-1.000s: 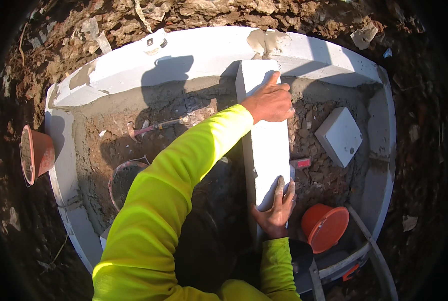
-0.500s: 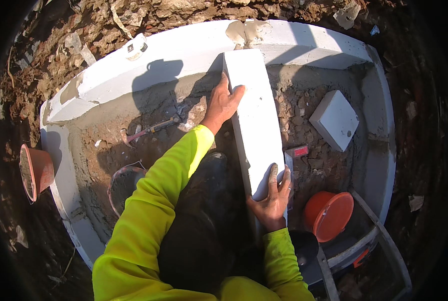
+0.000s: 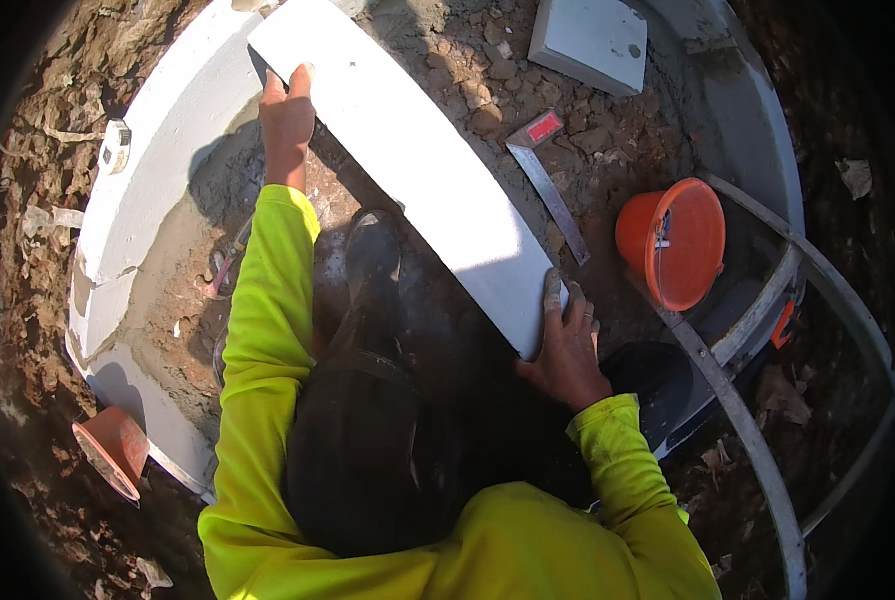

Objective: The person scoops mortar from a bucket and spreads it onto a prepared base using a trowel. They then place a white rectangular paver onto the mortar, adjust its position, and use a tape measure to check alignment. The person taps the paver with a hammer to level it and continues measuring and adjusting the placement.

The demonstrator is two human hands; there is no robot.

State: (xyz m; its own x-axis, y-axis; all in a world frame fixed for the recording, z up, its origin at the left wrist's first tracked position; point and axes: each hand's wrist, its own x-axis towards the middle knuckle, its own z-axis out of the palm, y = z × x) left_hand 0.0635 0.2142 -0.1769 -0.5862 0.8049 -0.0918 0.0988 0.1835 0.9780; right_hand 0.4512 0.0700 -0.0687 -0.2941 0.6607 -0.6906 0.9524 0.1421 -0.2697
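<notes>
The long white block (image 3: 407,170) lies slantwise across the frame, from the upper left to just right of centre, with a hand at either end. The left hand (image 3: 287,120) is closed on its left edge near the upper end, two digits showing close together and the rest hidden. The right hand (image 3: 567,350) is clamped round the lower end, fingers slightly apart over the corner, thumb tucked low. A block this long probably handles best with both ends moving together, without twisting, and fingertips clear of pinch points underneath; whether it touches the ground cannot be told. The upper end sits close to the white wall (image 3: 157,165) at upper left, so a slow swing should spare its corners. The boot (image 3: 372,260) below and the metal square (image 3: 552,200) to the right both deserve clearance, as does the orange bucket (image 3: 635,235) farther right.
</notes>
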